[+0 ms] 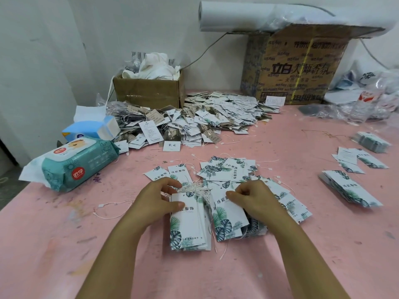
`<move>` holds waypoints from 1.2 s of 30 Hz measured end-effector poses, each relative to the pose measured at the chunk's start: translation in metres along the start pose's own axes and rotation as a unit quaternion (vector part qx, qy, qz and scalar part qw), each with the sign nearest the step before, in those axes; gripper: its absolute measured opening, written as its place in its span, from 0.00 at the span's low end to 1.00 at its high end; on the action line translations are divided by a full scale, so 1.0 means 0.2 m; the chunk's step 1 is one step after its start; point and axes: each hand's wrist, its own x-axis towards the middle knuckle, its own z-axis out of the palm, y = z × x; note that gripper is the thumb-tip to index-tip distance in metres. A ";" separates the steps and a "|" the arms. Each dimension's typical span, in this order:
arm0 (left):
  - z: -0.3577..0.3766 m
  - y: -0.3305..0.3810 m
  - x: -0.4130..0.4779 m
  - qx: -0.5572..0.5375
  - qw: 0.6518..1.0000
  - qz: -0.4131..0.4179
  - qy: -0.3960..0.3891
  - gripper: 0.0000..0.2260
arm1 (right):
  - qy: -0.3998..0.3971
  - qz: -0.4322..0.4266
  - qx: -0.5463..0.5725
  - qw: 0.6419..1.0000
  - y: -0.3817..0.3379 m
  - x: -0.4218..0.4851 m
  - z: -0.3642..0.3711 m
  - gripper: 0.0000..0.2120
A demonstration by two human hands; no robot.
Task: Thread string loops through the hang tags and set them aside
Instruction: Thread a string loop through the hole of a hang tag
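The left hand (pixel 160 196) grips the top of a tag stack (pixel 187 225) lying flat on the pink bench (pixel 64 244). Its thumb is laid across the printed face and its fingers are curled over the stack's far end. A tangle of white string loops (pixel 195 188) bunches at that far end, touching the fingertips.

Just right of the stack, the right hand (pixel 251 198) is curled over the neighbouring tags (pixel 226 216), thumb and forefinger closed at their upper edge. I cannot tell whether a string lies between them. Beyond the stack and to its right spreads a loose scatter of tags (pixel 226 169), overlapping, with strings trailing out.

Left of the stack a single string loop (pixel 112 210) lies alone on bare pink surface. Farther left sits a wipes pack (pixel 79 167), close to the bench's left edge, which runs back towards the wall. A blue tissue pack (pixel 92 128) sits behind it. On the near side of the stack only stained pink bench shows, under both forearms.

Well right of the stack, across a bare strip, three small tag piles (pixel 349 190) lie near the right side of the view.

Far behind the stack a big tag heap (pixel 194 121) runs along the wall side. It is backed by a small carton (pixel 149 91) and a large printed carton (pixel 298 67).
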 end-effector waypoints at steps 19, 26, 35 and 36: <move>0.01 0.03 0.01 -0.185 0.982 0.031 0.020 0.13 | 0.059 -0.001 0.141 0.988 -0.01 0.00 -0.01 0.13; 0.09 0.06 -0.01 -0.226 0.973 0.045 0.011 0.10 | -0.009 0.028 0.313 0.949 -0.04 -0.02 -0.01 0.15; 0.18 0.09 -0.02 -0.265 0.963 0.043 -0.006 0.10 | -0.040 0.004 0.292 0.956 -0.05 -0.01 0.06 0.11; 0.19 0.10 -0.02 -0.270 0.962 0.041 -0.007 0.10 | -0.044 0.001 0.279 0.959 -0.05 -0.01 0.07 0.11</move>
